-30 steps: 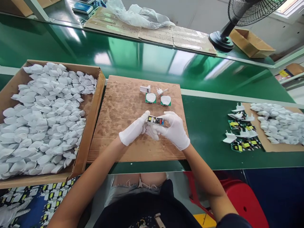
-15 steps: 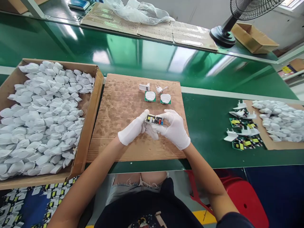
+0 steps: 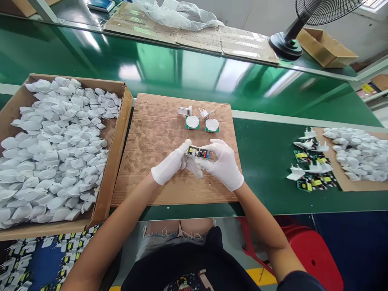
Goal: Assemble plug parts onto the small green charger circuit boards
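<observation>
White gloves (image 3: 163, 169) cover both hands. L hand (image 3: 172, 162) grips one end of a small circuit board (image 3: 197, 152) b/w thumb & fingers; R hand (image 3: 224, 165) pinches the other end, so it's held w/ both. Board sits roughly level side to side, over the mid. of a stained cardboard sheet (image 3: 142, 161), parts facing the camera: yellow & white blocks toward L end, red & blue bits toward R end. Underside can't be seen.

Just beyond the hands, side by side on the sheet: 2 green bds, each w/ a white round top, L one (image 3: 192, 122) & R one (image 3: 212, 125). White plug pcs lie right behind, one per bd: L plug (image 3: 184, 110), R plug (image 3: 206, 113).

Sheet is on a green counter (image 3: 260, 169). To the L, a big open cardboard box (image 3: 117, 147) full of white petal-shaped pcs (image 3: 66, 149). Far R: a cluster of bds (image 3: 317, 182) w/ yellow comps. & white plugs, next to a heap of white pcs (image 3: 360, 155) on another cardboard pc (image 3: 363, 186).

Back shelf, L to R: crumpled plastic sheeting (image 3: 182, 16), black fan (image 3: 285, 44), open brown box (image 3: 325, 48). Lower R, below counter lvl: red stool (image 3: 315, 258).
</observation>
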Motion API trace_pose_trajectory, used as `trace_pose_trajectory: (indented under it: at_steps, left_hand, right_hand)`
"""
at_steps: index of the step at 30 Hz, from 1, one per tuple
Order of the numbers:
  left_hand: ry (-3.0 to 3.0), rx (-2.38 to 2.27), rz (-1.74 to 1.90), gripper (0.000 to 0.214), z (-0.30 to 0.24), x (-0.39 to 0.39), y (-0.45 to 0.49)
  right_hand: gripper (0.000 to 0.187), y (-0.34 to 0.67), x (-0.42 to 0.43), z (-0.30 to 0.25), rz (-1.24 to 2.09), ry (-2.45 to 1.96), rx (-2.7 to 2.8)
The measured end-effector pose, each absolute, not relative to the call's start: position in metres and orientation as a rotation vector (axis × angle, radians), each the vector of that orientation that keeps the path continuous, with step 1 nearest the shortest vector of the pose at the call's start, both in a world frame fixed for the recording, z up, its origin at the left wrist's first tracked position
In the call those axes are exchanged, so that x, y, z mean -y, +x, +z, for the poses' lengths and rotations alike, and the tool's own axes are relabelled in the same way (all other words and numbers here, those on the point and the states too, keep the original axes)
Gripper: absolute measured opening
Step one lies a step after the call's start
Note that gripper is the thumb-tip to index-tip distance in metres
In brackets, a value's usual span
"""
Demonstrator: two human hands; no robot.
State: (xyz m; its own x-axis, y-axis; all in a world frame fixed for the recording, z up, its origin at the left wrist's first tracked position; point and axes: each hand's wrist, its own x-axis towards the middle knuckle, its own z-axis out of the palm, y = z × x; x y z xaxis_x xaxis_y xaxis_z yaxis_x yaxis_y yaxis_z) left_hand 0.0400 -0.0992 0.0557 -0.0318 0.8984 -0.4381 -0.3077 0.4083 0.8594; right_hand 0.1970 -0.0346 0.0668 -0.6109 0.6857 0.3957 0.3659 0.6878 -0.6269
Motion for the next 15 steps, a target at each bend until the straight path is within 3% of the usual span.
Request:
trace_pose_trajectory:
  at_steps: [15]
  left_hand:
    - [0.522,-1.122,1.148,0.043,0.064,0.098,0.04]
  right_hand:
    - [0.031,0.195,0.031,0.063,0.646,-0.744,2.302]
